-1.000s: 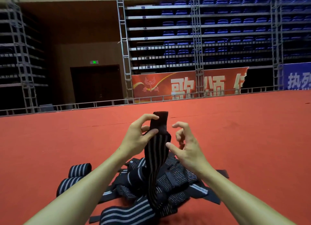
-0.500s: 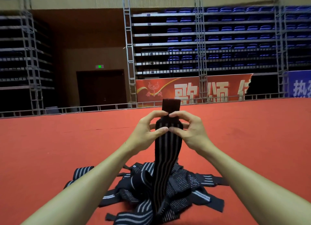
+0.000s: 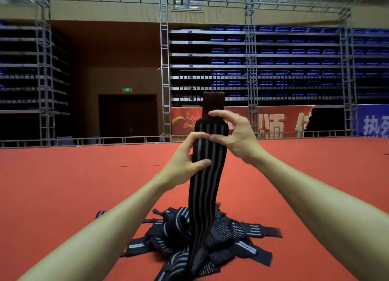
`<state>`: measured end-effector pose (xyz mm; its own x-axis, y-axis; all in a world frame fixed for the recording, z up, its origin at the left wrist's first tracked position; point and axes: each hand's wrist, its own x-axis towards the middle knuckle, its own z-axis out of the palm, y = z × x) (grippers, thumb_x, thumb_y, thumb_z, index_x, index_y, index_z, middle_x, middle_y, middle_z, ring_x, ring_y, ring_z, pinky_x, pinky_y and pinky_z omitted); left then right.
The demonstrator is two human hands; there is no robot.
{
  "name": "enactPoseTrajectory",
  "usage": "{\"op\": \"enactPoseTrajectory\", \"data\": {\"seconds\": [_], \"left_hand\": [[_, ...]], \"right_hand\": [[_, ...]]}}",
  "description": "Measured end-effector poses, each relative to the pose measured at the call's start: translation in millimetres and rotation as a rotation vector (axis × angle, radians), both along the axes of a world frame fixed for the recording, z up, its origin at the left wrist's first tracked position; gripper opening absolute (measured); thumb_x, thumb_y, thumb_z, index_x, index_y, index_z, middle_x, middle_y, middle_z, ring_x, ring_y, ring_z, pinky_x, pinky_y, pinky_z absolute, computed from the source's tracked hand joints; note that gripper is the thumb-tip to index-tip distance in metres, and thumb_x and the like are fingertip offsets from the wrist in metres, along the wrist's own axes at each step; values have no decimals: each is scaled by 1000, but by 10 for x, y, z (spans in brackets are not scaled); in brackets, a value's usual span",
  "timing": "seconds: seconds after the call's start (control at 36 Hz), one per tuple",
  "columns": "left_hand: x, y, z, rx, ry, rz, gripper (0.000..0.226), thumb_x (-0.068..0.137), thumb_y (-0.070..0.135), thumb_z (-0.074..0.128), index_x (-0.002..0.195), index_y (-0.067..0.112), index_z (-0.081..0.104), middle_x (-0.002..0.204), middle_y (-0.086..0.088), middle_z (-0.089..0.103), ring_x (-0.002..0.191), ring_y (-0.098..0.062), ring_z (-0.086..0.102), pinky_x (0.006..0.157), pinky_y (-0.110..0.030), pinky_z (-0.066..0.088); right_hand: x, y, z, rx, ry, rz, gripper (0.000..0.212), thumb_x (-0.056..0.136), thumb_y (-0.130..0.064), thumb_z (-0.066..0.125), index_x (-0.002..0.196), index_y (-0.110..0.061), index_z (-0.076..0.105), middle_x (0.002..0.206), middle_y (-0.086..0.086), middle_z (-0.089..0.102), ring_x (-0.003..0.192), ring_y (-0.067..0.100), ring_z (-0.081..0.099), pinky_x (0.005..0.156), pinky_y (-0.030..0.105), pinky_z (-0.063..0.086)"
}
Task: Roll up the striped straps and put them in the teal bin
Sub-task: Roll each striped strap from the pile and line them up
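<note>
While both hands hold it upright at the centre of the frame, a striped strap [image 3: 207,175] runs down into a heap of loose straps [image 3: 229,232] on the red floor [image 3: 73,186] at lower centre. The left hand [image 3: 186,157] has its grip clamped on the strap's left edge, thumb in front and fingers curled behind; the right hand [image 3: 236,134] pinches the band just above — thumb on the stripes, forefinger hooked over near the plain dark end on top. Behind, across the upper right of the frame, tiers of blue seats [image 3: 294,51] rise above a red banner [image 3: 299,112]
</note>
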<state>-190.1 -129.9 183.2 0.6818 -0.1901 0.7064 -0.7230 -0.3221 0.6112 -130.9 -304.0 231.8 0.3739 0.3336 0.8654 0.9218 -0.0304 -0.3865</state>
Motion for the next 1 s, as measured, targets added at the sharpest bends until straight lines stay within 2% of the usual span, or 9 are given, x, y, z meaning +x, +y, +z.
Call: {"op": "enactPoseTrajectory", "data": {"seconds": [0.17, 0.39, 0.5, 0.58, 0.64, 0.75, 0.81, 0.92, 1.0], "left_hand": [[-84, -74, -142, -6, 45, -3, 73, 90, -8, 63, 130, 49, 40, 128, 1, 57, 118, -20, 61, 90, -29, 56], [5, -230, -481, 103, 133, 23, 84, 94, -7, 58, 139, 56, 27, 130, 9, 56, 117, -6, 61, 94, -29, 55], [98, -249, -720, 186, 180, 78, 89, 91, -2, 63, 142, 57, 22, 136, 12, 52, 118, -2, 59, 100, -31, 53], [157, -244, -913, 296, 215, 102, 97, 87, -2, 68, 146, 56, 18, 147, 11, 44, 127, -1, 52, 109, -27, 44], [157, -260, -1027, 349, 235, 101, 98, 87, -4, 67, 145, 56, 15, 150, 15, 37, 130, 3, 45, 108, -17, 39], [170, -343, -1168, 303, 267, 56, 98, 88, -2, 67, 147, 58, 17, 152, 23, 29, 134, -3, 46, 110, -28, 43], [161, -411, -1202, 295, 285, 22, 97, 90, 4, 69, 147, 60, 15, 157, 24, 20, 131, 3, 46, 106, -31, 48], [147, -550, -1372, 264, 375, -71, 96, 91, 5, 69, 149, 58, 14, 145, 39, 21, 110, -3, 63, 73, -31, 60], [217, -609, -1613, 274, 404, -61, 98, 89, 4, 70, 149, 56, 15, 151, 24, 31, 117, 0, 59, 86, -37, 59]], "right_hand": [[-41, -79, 272, -16, -36, -58, 59, 76, 4, 80, 127, -19, 62, 118, -8, 64, 118, 13, 60, 98, 40, 54], [-77, -276, 570, -6, -79, -183, 61, 74, 0, 82, 129, -16, 63, 121, -8, 63, 120, 9, 57, 106, 43, 48], [-47, -390, 629, -8, -76, -246, 62, 73, -2, 84, 130, -18, 63, 124, -7, 63, 121, 8, 55, 109, 35, 45], [-15, -469, 648, 43, -70, -263, 62, 75, -1, 83, 131, -17, 62, 125, -9, 61, 118, 4, 54, 101, 7, 39], [1, -523, 675, 77, -61, -279, 62, 75, -2, 82, 131, -18, 61, 126, -10, 60, 119, 2, 51, 97, 1, 34], [26, -614, 672, 31, -60, -339, 63, 76, -6, 83, 133, -19, 60, 130, -11, 58, 123, 0, 47, 108, 13, 35], [59, -638, 636, 24, -67, -368, 62, 76, -7, 83, 132, -20, 60, 128, -14, 57, 121, -1, 47, 108, 12, 34], [243, -695, 456, 26, -27, -360, 61, 72, -1, 84, 127, -18, 64, 118, -12, 63, 113, 3, 58, 107, 26, 45], [413, -730, 216, 7, 21, -369, 61, 70, -1, 85, 125, -22, 66, 116, -12, 65, 113, 7, 61, 104, 35, 50]]}}
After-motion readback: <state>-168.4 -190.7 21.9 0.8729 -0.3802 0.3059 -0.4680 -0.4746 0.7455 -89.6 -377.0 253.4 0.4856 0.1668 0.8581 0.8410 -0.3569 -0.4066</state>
